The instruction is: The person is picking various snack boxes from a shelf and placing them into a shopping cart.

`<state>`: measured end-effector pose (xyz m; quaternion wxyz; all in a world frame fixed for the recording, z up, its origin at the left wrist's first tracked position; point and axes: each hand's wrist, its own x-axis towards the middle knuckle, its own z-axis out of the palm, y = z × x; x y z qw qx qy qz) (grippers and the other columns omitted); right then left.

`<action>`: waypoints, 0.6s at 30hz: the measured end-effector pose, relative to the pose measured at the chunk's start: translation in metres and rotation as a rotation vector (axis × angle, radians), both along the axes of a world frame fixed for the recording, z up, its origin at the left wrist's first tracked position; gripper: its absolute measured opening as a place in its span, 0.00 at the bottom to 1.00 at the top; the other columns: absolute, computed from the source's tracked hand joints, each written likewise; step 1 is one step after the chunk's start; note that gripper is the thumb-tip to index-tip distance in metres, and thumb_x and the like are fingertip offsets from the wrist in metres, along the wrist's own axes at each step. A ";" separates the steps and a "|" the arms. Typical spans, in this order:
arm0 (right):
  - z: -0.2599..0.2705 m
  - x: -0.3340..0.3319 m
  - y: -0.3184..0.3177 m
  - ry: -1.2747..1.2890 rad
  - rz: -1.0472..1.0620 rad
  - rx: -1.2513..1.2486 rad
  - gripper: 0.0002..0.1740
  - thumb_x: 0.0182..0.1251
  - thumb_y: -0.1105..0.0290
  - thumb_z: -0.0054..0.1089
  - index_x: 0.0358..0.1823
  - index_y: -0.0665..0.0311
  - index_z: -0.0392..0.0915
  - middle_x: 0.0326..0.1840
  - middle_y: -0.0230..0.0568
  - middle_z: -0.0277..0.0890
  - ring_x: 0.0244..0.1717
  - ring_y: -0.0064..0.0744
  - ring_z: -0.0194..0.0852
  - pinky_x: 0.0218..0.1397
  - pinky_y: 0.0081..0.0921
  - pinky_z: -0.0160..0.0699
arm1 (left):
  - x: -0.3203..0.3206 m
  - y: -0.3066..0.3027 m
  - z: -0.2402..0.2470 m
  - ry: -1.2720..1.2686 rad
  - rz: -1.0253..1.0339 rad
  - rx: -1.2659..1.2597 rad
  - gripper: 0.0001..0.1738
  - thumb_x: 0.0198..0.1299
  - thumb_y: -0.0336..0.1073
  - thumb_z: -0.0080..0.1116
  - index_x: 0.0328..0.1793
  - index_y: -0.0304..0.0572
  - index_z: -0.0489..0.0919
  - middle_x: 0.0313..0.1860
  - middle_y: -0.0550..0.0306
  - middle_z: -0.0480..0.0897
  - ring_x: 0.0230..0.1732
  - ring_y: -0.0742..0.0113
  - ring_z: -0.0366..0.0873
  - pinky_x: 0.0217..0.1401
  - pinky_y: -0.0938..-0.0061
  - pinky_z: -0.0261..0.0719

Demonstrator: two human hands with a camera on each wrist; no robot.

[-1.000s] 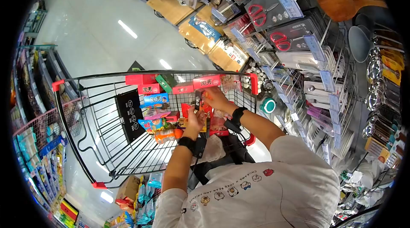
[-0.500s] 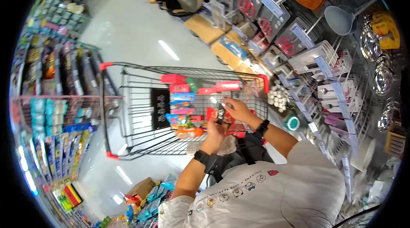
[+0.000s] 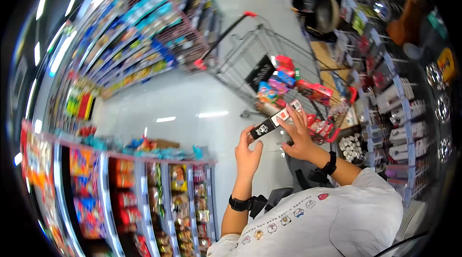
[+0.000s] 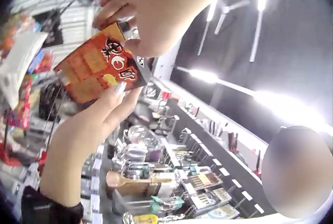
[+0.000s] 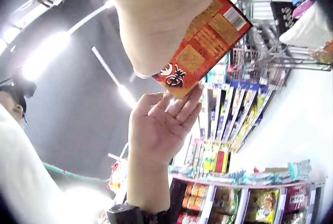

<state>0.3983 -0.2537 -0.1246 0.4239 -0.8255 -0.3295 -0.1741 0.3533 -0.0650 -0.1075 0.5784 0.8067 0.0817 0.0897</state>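
Observation:
Both hands hold a flat red-orange food box (image 4: 96,67) with a black end and white lettering. From the head view, its narrow black-and-white side (image 3: 269,124) faces up, tilted, in front of the shopping cart. My left hand (image 3: 248,158) pinches the black end between fingers and thumb. At the other end, my right hand (image 3: 299,141) grips the box, fingers lying along its upper side. In the right wrist view, the left fingertips (image 5: 193,92) meet the box's lower edge, while my right hand covers part of its printed face.
A wire shopping cart (image 3: 226,71) with red corners carries several colourful packages (image 3: 281,79). Kitchen-tool racks (image 3: 404,108) line the right side. Snack shelves (image 3: 144,199) stand at lower left, more shelves (image 3: 130,45) at upper left. Pale floor (image 3: 192,98) lies between them.
The box has come up out of the cart, held in both hands. The head view has swung, so the cart now sits at upper right and the snack shelves show at lower left.

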 end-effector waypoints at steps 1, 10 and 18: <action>0.007 -0.011 0.015 -0.007 0.076 -0.005 0.36 0.52 0.57 0.60 0.66 0.49 0.63 0.73 0.59 0.44 0.73 0.57 0.44 0.71 0.59 0.26 | -0.023 0.013 0.020 0.000 0.064 0.129 0.25 0.50 0.29 0.57 0.58 0.43 0.71 0.41 0.45 0.83 0.45 0.58 0.82 0.48 0.70 0.76; 0.014 -0.098 0.122 -0.025 0.926 0.103 0.31 0.54 0.81 0.58 0.61 0.53 0.65 0.64 0.58 0.60 0.58 0.59 0.67 0.58 0.46 0.69 | -0.186 0.078 0.096 -0.012 0.524 0.609 0.24 0.41 0.29 0.61 0.49 0.41 0.75 0.33 0.47 0.77 0.40 0.48 0.75 0.45 0.61 0.73; 0.040 -0.136 0.156 0.826 1.040 0.270 0.42 0.66 0.82 0.47 0.76 0.58 0.35 0.64 0.52 0.62 0.59 0.31 0.68 0.60 0.29 0.69 | -0.242 0.066 0.093 -0.108 0.783 0.450 0.45 0.45 0.27 0.65 0.70 0.37 0.54 0.53 0.46 0.75 0.52 0.57 0.75 0.54 0.65 0.72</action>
